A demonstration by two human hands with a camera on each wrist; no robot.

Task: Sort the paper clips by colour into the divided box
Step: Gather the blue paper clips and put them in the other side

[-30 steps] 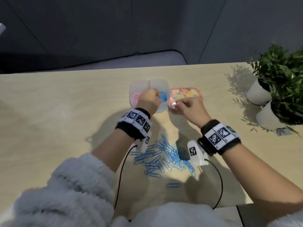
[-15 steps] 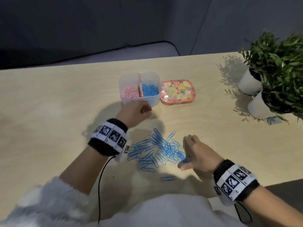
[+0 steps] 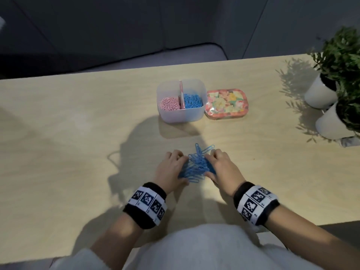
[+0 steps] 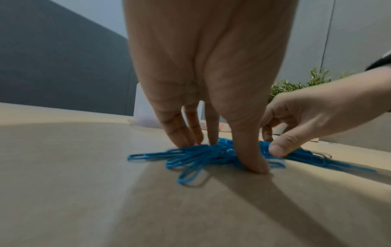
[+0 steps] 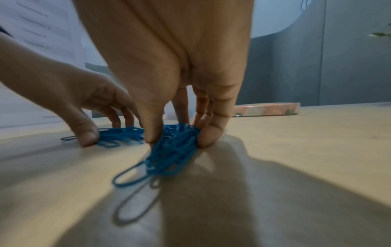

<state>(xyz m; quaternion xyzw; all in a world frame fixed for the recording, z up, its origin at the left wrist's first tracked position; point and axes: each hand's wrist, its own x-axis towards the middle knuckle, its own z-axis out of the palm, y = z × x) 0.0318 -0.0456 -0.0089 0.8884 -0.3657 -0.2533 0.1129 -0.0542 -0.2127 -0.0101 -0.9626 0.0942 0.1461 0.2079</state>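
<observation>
A heap of blue paper clips (image 3: 196, 166) lies on the wooden table (image 3: 78, 133) in front of me. My left hand (image 3: 180, 168) claws at its left side, with fingertips behind the clips and the thumb pressed on them (image 4: 222, 153). From the other side my right hand (image 3: 211, 166) pinches a bundle between thumb and fingers (image 5: 180, 138). Further back stands the translucent divided box (image 3: 182, 115), holding pink clips (image 3: 169, 103) in its left compartment and blue clips (image 3: 192, 101) in its right one.
A floral tin (image 3: 227, 104) lies right of the box, touching it. Two potted plants in white pots (image 3: 321, 92) stand at the table's right edge. The table's near edge runs just below my wrists.
The left hand came back from the box to the pile. Both hands have closed in on the scattered blue clips and squeezed them into one tight heap.
</observation>
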